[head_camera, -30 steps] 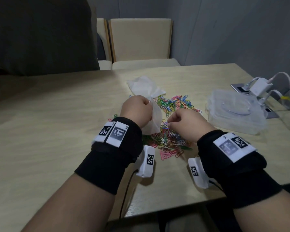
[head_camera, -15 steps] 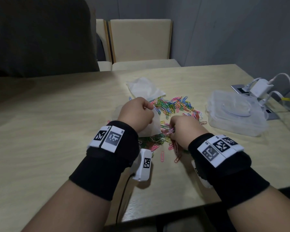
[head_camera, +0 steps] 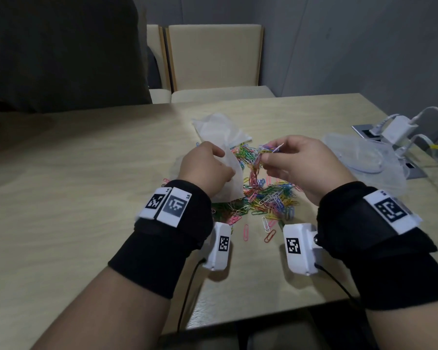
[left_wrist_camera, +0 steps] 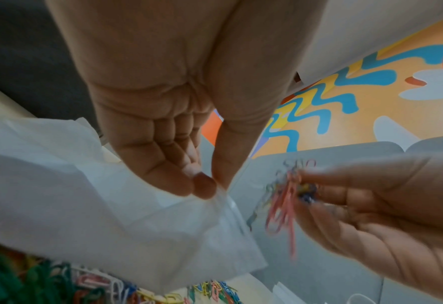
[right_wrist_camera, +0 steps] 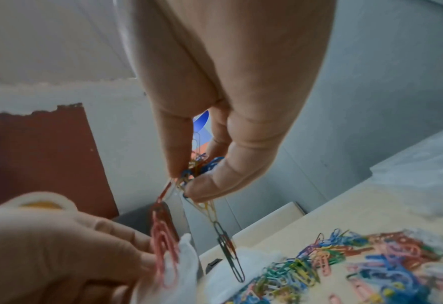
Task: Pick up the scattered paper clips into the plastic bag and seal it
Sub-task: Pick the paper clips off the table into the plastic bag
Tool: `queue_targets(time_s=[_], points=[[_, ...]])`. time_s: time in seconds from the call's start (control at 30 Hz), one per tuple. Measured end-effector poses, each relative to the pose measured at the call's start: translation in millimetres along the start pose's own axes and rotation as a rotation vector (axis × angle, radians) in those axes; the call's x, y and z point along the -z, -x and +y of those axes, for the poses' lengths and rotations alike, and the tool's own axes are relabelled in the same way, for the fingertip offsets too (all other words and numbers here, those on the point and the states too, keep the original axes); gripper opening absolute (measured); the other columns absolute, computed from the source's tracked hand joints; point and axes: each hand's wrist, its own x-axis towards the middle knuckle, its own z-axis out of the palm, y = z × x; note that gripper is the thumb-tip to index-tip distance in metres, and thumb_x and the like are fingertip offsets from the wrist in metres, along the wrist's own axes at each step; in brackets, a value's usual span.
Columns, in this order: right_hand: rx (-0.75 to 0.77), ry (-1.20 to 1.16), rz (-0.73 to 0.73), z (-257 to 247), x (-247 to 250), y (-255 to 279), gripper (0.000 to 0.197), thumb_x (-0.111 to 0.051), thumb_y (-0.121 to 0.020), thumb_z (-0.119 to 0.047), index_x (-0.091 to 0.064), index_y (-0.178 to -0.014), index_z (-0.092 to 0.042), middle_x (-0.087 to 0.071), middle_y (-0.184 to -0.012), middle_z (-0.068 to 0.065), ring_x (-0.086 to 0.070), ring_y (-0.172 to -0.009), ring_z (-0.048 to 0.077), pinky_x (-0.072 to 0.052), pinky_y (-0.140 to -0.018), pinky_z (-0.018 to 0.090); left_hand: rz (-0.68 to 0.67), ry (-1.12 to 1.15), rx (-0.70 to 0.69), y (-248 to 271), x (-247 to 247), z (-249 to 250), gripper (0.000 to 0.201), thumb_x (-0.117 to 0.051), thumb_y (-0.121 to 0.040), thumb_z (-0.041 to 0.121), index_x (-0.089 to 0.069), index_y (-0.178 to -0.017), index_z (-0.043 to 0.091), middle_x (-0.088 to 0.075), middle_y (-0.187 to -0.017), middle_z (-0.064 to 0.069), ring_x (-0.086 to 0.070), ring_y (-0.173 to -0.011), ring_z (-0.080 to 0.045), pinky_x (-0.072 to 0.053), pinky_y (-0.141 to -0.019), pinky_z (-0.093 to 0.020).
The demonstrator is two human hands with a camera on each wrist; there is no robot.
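Note:
A heap of coloured paper clips (head_camera: pixel 268 198) lies on the wooden table (head_camera: pixel 86 185) between my wrists. My left hand (head_camera: pixel 208 170) pinches the rim of a clear plastic bag (head_camera: pixel 232 178), thumb against fingertips (left_wrist_camera: pixel 202 185), with the bag (left_wrist_camera: pixel 111 216) hanging down to the table. My right hand (head_camera: pixel 299 160) is raised just right of the bag and pinches a bunch of clips (head_camera: pixel 266 151); linked clips (right_wrist_camera: pixel 163 242) dangle from my fingertips (right_wrist_camera: pixel 204 189). The bunch (left_wrist_camera: pixel 288 197) is level with the bag's mouth.
A second crumpled clear bag or sheet (head_camera: pixel 218 130) lies behind the heap. A clear plastic box (head_camera: pixel 364 160) stands at the right, with chargers and cables (head_camera: pixel 400 127) beyond it. Loose clips (head_camera: pixel 245 232) lie near the front edge. Chairs (head_camera: pixel 213 56) stand past the table.
My right hand has lifted off the heap with a bunch of clips and moved up beside the bag's mouth. The left hand keeps its hold on the bag.

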Motion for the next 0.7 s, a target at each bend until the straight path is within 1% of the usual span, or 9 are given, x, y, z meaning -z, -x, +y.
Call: queue_targets(time_s=[0.07,0.13,0.3,0.4,0.47,0.53,0.57,0.63,0.7], points=[[-0.022,-0.183,-0.054,-4.1,-3.2,1.3,0.013,-0.064,-0.086,0.005,-0.062,-0.087,-0.008,-0.063,-0.081,0.009,-0.064,-0.067,0.016,-0.06,-0.067,0.022,-0.01,0.005,-0.013,1.2,-0.6,2.0,0.029,-0.073,-0.08,0.014,-0.057,-0.104,0.019,-0.068,-0.066,0.004,-0.07,-0.088,-0.029,-0.058,-0.089,-0.047],[-0.055,-0.284,-0.108,-4.7,-7.9,1.7,0.014,-0.061,-0.087,0.007,-0.06,-0.086,-0.007,-0.062,-0.08,0.01,-0.064,-0.065,0.017,-0.059,-0.065,0.022,-0.014,0.012,-0.032,2.8,-1.5,4.7,0.027,-0.069,-0.08,0.01,-0.062,-0.105,0.014,-0.066,-0.065,0.004,-0.07,-0.081,-0.027,-0.058,-0.088,-0.044],[-0.181,-0.251,-0.097,4.5,-19.3,-1.9,0.013,-0.061,-0.09,0.004,-0.056,-0.086,-0.007,-0.061,-0.083,0.014,-0.063,-0.063,0.021,-0.059,-0.062,0.022,-0.017,0.024,-0.093,5.6,-2.2,11.8,0.023,-0.062,-0.077,0.006,-0.062,-0.095,0.02,-0.066,-0.069,0.001,-0.072,-0.086,-0.033,-0.058,-0.09,-0.047],[-0.233,-0.254,-0.074,5.7,-20.5,-3.9,0.01,-0.059,-0.092,0.001,-0.053,-0.088,-0.006,-0.06,-0.084,0.015,-0.065,-0.064,0.022,-0.059,-0.06,0.023,-0.025,0.048,-0.103,5.7,-3.2,11.9,0.023,-0.063,-0.077,0.006,-0.062,-0.09,0.025,-0.067,-0.069,0.001,-0.068,-0.077,-0.03,-0.058,-0.089,-0.05],[-0.227,-0.151,-0.081,6.6,-19.6,-5.1,0.007,-0.059,-0.093,-0.003,-0.054,-0.087,-0.004,-0.06,-0.082,0.014,-0.065,-0.066,0.022,-0.06,-0.062,0.025,-0.038,0.063,-0.111,6.3,-4.3,11.9,0.026,-0.061,-0.077,0.004,-0.06,-0.084,0.029,-0.067,-0.069,0.0,-0.065,-0.072,-0.028,-0.058,-0.087,-0.05],[-0.184,0.068,-0.086,9.8,-18.8,-8.7,0.012,-0.061,-0.091,-0.007,-0.059,-0.08,-0.006,-0.065,-0.086,0.014,-0.068,-0.077,0.027,-0.061,-0.08,0.038,-0.052,0.063,-0.113,6.9,-5.4,12.2,0.029,-0.058,-0.078,0.001,-0.059,-0.083,0.029,-0.066,-0.068,-0.001,-0.064,-0.07,-0.026,-0.059,-0.086,-0.049],[-0.156,0.208,-0.084,9.7,-19.1,-9.1,0.011,-0.062,-0.09,-0.009,-0.061,-0.078,-0.009,-0.068,-0.09,0.015,-0.069,-0.085,0.029,-0.059,-0.086,0.042,-0.061,0.065,-0.113,7.8,-5.8,12.6,0.028,-0.058,-0.078,0.0,-0.06,-0.086,0.026,-0.066,-0.068,-0.002,-0.064,-0.067,-0.025,-0.059,-0.086,-0.049],[-0.111,0.46,-0.08,6.8,-21.4,-7.5,0.007,-0.06,-0.087,-0.015,-0.065,-0.085,-0.012,-0.071,-0.1,0.017,-0.069,-0.097,0.033,-0.057,-0.088,0.044,-0.079,0.071,-0.104,9.4,-6.7,12.9,0.026,-0.058,-0.079,-0.001,-0.061,-0.092,0.021,-0.067,-0.069,-0.004,-0.062,-0.062,-0.023,-0.059,-0.085,-0.048],[-0.095,0.606,-0.104,3.1,-23.9,-6.8,0.019,-0.053,-0.089,-0.015,-0.067,-0.1,-0.008,-0.069,-0.109,0.018,-0.065,-0.105,0.036,-0.054,-0.091,0.047,-0.082,0.065,-0.086,11.0,-6.8,12.4,0.024,-0.058,-0.079,0.001,-0.061,-0.091,0.022,-0.069,-0.072,-0.005,-0.062,-0.062,-0.023,-0.06,-0.084,-0.047]])
